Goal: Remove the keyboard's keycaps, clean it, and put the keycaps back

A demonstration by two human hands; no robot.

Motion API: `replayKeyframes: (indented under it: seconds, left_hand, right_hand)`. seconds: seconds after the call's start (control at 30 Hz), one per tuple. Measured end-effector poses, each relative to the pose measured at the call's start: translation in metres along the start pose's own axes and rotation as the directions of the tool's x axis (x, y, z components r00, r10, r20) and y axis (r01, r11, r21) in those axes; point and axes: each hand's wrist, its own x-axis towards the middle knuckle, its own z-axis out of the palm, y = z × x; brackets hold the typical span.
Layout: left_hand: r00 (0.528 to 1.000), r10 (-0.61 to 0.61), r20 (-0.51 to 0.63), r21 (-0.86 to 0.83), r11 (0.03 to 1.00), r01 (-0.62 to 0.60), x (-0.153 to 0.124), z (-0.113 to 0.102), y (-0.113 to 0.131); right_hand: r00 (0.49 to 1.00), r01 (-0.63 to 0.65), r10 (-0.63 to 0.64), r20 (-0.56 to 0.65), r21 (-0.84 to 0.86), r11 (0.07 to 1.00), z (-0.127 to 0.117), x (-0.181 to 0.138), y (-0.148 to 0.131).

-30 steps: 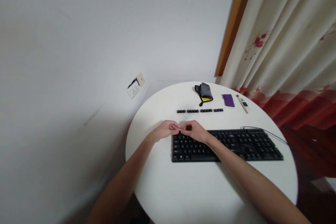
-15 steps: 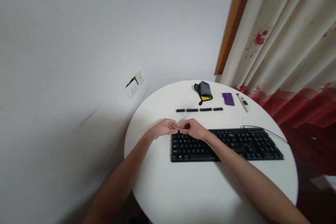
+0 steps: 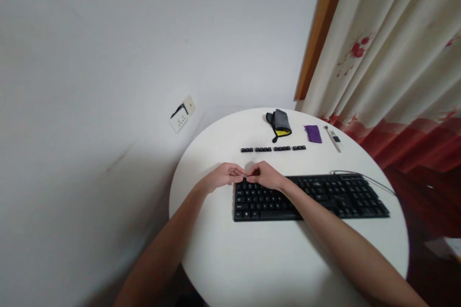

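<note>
A black keyboard [image 3: 281,205] lies on the round white table, its top row of keys partly taken off. Both hands meet over its upper left corner. My left hand [image 3: 224,175] is closed, thumb and fingertips brought together beside the corner. Just to its right, my right hand [image 3: 264,175] makes a pinch, fingertips nearly touching those of the left. Whatever sits between the fingertips is too small to make out. Behind the hands, black keycaps [image 3: 282,148] stand in a row of small groups.
Farther back lie a grey and yellow cloth [image 3: 282,121], a purple cloth [image 3: 313,134] and a white brush-like tool [image 3: 334,139]. The keyboard cable [image 3: 374,182] runs off the right side of the table [image 3: 230,254]. A wall socket [image 3: 179,120] and a curtain [image 3: 389,57] are beyond.
My hands stay almost in place at the keyboard's upper left corner, with only slight finger movement. The view has shifted a little.
</note>
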Motion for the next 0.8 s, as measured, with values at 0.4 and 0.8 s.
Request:
replayKeyframes:
  seconds: [0.4,0.8]
  left_hand:
    - [0.994,-0.038,-0.106,0.020,0.999,0.040,-0.004,0.001,-0.002]
    - [0.996,-0.018,-0.091,0.015,1.000,0.019,-0.001,0.006,0.002]
  right_hand:
    - [0.999,0.028,-0.036,-0.030,-0.224,0.974,-0.004,-0.009,-0.015]
    - [0.997,0.002,-0.026,-0.074,-0.306,0.952,-0.002,-0.012,-0.021]
